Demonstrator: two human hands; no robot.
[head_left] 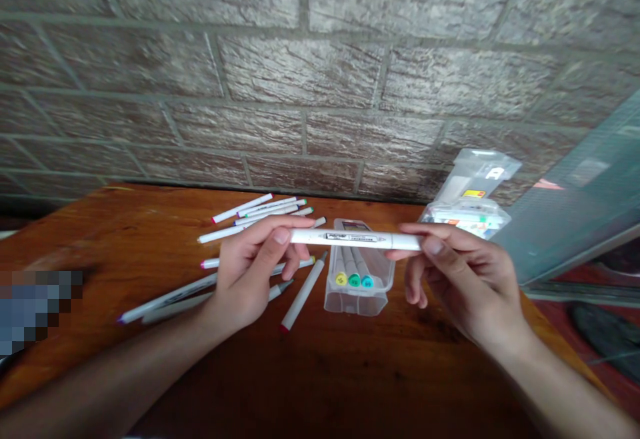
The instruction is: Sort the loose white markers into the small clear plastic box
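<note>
A white marker is held level above the wooden table, one end pinched in each hand. My left hand grips its left end between thumb and fingers. My right hand pinches the right end. Just below the marker lies a clear plastic marker case holding three markers with yellow, green and blue caps. Several loose white markers lie scattered on the table behind and under my left hand.
A clear plastic pouch with packaged items stands at the back right against the brick wall. A glass-like panel leans at the right. The table's right edge drops to a red floor.
</note>
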